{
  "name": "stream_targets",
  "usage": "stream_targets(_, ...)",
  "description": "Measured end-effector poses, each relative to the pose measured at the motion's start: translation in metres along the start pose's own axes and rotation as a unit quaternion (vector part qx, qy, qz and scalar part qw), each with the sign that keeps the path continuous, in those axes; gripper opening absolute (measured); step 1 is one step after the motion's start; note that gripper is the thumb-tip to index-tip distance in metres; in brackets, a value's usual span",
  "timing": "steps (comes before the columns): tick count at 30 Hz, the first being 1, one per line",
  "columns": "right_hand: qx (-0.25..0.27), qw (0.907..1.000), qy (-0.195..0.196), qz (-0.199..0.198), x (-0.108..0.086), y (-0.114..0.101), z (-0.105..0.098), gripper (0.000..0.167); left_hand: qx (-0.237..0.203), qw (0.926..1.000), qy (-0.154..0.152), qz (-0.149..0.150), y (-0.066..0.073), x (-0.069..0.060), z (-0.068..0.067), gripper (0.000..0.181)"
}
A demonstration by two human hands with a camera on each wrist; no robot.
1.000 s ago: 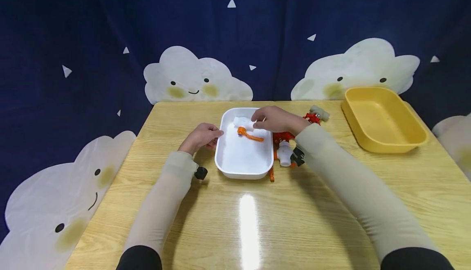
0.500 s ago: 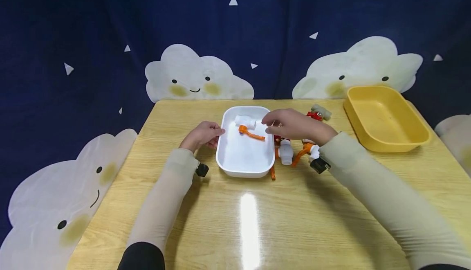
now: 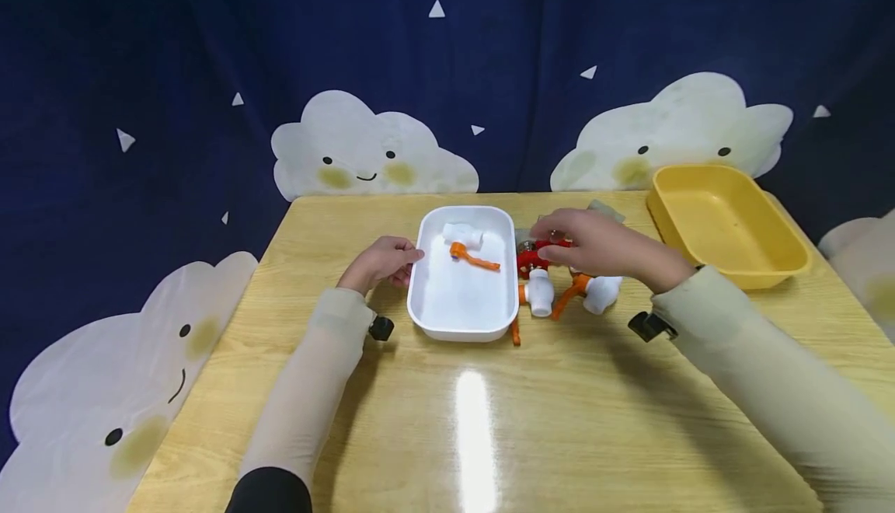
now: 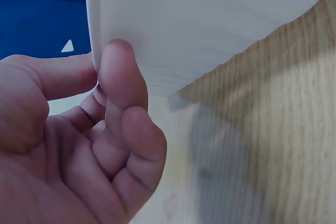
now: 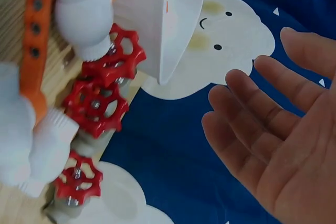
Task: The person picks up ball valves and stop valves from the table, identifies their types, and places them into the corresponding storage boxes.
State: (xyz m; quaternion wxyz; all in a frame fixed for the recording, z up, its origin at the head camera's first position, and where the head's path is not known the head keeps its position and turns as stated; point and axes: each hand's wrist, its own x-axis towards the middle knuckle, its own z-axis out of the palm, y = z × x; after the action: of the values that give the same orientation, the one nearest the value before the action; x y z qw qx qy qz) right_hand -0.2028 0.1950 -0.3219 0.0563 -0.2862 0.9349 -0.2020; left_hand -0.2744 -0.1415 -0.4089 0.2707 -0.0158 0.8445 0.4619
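Note:
A white tray (image 3: 461, 307) holds a white valve body (image 3: 462, 235) with an orange handle (image 3: 477, 258) beside it. My left hand (image 3: 383, 264) pinches the tray's left rim between thumb and fingers; the left wrist view shows this hand (image 4: 100, 140) at the tray wall (image 4: 173, 30). Over the parts right of the tray hovers my right hand (image 3: 601, 245), fingers loosely bent and holding nothing. In the right wrist view that hand (image 5: 278, 124) is apart from several red wheel handles (image 5: 96, 106) and a white valve (image 5: 84, 14).
A yellow bin (image 3: 734, 221) stands at the table's back right. Right of the tray lie white valves (image 3: 540, 294) with orange handles, one handle (image 3: 515, 332) near the tray's lower right corner, and a grey fitting (image 3: 605, 210) farther back. A dark blue curtain (image 3: 517, 47) hangs behind the table.
My right hand has moved right, from above the tray to above the valves, uncovering the white piece in the tray. The left hand has stayed at the rim.

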Motion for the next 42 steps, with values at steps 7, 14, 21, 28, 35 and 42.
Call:
stream_targets(7, -0.012, 0.9998, 0.016, -0.005, -0.026, 0.013, -0.007, 0.028, 0.008, 0.9999, -0.013, -0.004, -0.003, 0.001, 0.000, 0.022)
stream_targets(14, -0.025, 0.9992, 0.030, 0.004, -0.043, 0.020, -0.017, 0.031, 0.015, 0.9999, -0.002, 0.004, 0.001, -0.002, -0.007, 0.025)
stream_targets(21, -0.014, 0.9984, 0.035, 0.042, -0.065, 0.036, -0.017, 0.032, 0.017, 0.9997, -0.015, -0.008, -0.007, 0.000, -0.004, 0.025)
stream_targets(28, -0.019, 0.9970, 0.038, 0.065, -0.085, 0.054, -0.012, 0.035, 0.023, 0.9997, -0.004, -0.009, -0.004, 0.000, 0.000, 0.025)
stream_targets(35, -0.029, 0.9960, 0.032, 0.078, -0.095, 0.063, -0.010, 0.035, 0.025, 0.9996, -0.009, -0.011, 0.000, 0.002, 0.000, 0.025)
stream_targets(42, -0.030, 0.9964, 0.024, 0.075, -0.100, 0.072, -0.001, 0.032, 0.026, 0.9996, -0.002, -0.013, -0.002, 0.004, 0.000, 0.026)
